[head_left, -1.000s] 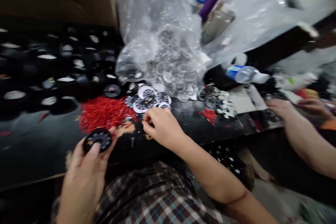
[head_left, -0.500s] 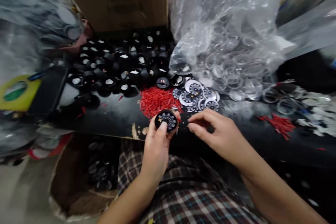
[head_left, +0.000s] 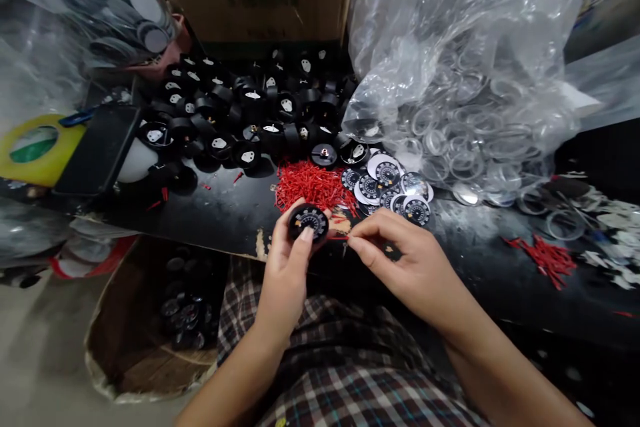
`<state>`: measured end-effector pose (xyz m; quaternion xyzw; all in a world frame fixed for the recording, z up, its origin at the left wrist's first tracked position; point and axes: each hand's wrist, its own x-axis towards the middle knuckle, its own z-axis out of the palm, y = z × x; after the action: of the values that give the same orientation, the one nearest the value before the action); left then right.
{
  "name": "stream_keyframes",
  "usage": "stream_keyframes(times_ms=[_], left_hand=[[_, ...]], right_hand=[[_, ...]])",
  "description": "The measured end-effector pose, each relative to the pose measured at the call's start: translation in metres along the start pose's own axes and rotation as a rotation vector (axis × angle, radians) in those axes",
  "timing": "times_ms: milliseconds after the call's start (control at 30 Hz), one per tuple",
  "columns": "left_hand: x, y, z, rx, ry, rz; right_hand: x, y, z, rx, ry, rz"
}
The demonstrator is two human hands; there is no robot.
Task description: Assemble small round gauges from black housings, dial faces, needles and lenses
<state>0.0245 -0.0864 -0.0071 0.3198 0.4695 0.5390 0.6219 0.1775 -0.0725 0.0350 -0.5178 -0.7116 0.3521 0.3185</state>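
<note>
My left hand [head_left: 287, 263] is closed round a black round dial gauge [head_left: 311, 223], thumb on its face, which carries white markings and a small yellowish spot. Just to its right, my right hand [head_left: 400, 250] pinches a thin red pointer [head_left: 340, 238] between thumb and forefinger. The pointer's left end lies close to my left fingertips; whether it touches them I cannot tell. Beyond my hands lies a heap of red pointers [head_left: 313, 185], with printed dial discs [head_left: 387, 187] beside it on the right.
Many black gauge housings [head_left: 253, 97] crowd the back of the black table [head_left: 220, 213]. A plastic bag of clear rings [head_left: 460, 120] stands at the right. At left are yellow tape [head_left: 50, 130] and a black phone-like slab [head_left: 100, 150]. A box [head_left: 107, 327] with gauges stands below.
My right thumb and forefinger, apart before, have come together and now hold a red pointer. My left hand still holds the dial gauge. The view has shifted, so the table things appear further right.
</note>
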Motion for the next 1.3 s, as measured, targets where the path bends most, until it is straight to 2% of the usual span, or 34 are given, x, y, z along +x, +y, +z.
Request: stream_keyframes(times_ms=[133, 267, 467, 667, 1000, 1067, 1133, 1233, 1300], left_hand=[[0.004, -0.005, 0.001, -0.004, -0.078, -0.07], [0.001, -0.007, 0.002, 0.048, -0.102, -0.015], [-0.002, 0.004, 0.003, 0.128, -0.125, 0.051], [-0.005, 0.007, 0.004, 0.17, -0.074, 0.102], [-0.011, 0.006, -0.002, 0.448, 0.005, 0.245], [-0.008, 0.008, -0.003, 0.422, -0.017, 0.2], [-0.005, 0.01, -0.003, 0.29, -0.083, 0.087], [0.0, 0.011, -0.003, 0.06, -0.159, -0.09], [0.0, 0.01, -0.004, 0.001, -0.167, -0.131]], right_hand=[[0.004, -0.004, 0.007, -0.068, -0.019, -0.012], [0.006, -0.004, 0.011, -0.143, -0.039, -0.011], [0.003, -0.006, 0.008, -0.157, -0.04, -0.003], [0.0, -0.01, 0.009, -0.173, -0.041, 0.013], [-0.005, -0.015, 0.019, -0.179, -0.011, 0.056], [-0.003, -0.012, 0.017, -0.165, -0.029, 0.082], [-0.001, -0.008, 0.013, -0.162, -0.05, 0.073], [0.002, -0.005, 0.007, -0.197, -0.022, -0.06], [0.004, -0.003, 0.006, -0.272, 0.007, -0.159]])
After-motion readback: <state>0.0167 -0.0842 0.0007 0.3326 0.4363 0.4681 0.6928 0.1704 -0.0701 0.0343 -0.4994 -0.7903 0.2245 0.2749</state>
